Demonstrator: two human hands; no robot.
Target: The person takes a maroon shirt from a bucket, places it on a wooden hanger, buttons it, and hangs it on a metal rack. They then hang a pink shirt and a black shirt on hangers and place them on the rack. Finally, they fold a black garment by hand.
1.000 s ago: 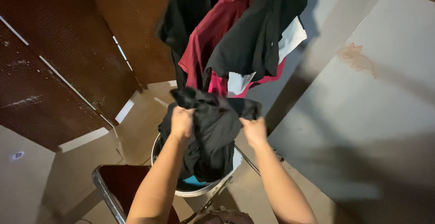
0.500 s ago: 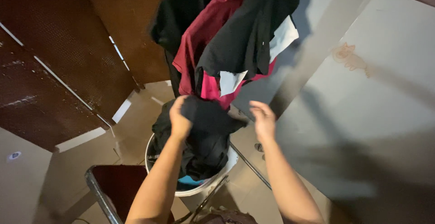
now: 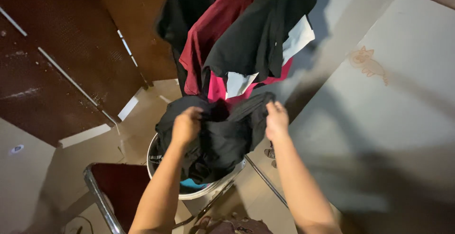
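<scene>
Partly hiding the bucket (image 3: 189, 193), both hands' (image 3: 186, 126) fingers (image 3: 277, 115) clutch a black garment (image 3: 222, 137).

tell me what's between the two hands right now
In the head view, a bunched black garment spans the gap between the left hand and the right hand; both grip it, above a white bucket.

The garment (image 3: 222, 134) in the hands is black. Above it hang a dark red shirt (image 3: 213, 40), a black shirt (image 3: 260, 35), some white cloth (image 3: 296, 37) and pink cloth (image 3: 215, 89). The bucket (image 3: 189, 191) is white, with turquoise cloth (image 3: 192, 184) inside. The chair seat (image 3: 121, 186) is dark red, the wall (image 3: 407, 120) grey with one orange stain (image 3: 367, 63).
</scene>
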